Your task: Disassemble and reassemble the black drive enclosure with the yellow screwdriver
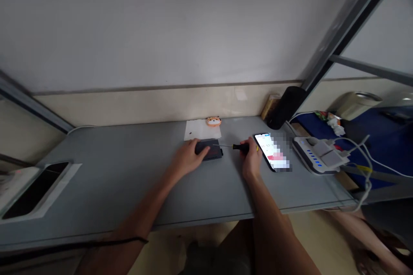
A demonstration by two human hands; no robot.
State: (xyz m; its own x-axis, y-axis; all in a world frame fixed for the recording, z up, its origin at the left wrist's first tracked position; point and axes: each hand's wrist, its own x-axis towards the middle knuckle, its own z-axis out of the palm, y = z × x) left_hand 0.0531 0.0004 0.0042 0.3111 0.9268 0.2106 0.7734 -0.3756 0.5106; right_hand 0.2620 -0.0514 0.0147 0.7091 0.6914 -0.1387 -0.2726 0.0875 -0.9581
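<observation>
A small black box-shaped device with red markings lies on the grey table. My left hand rests on its left end, fingers curled over it. My right hand is closed round the black and yellow handle of a screwdriver. Its thin shaft points left and the tip reaches the device's right side. A white paper sheet lies just behind the device.
A lit phone lies right of my right hand. A white power strip with cables sits further right. An orange cat-shaped figure and a dark cylinder stand by the wall. A recessed dark slot is at the table's left.
</observation>
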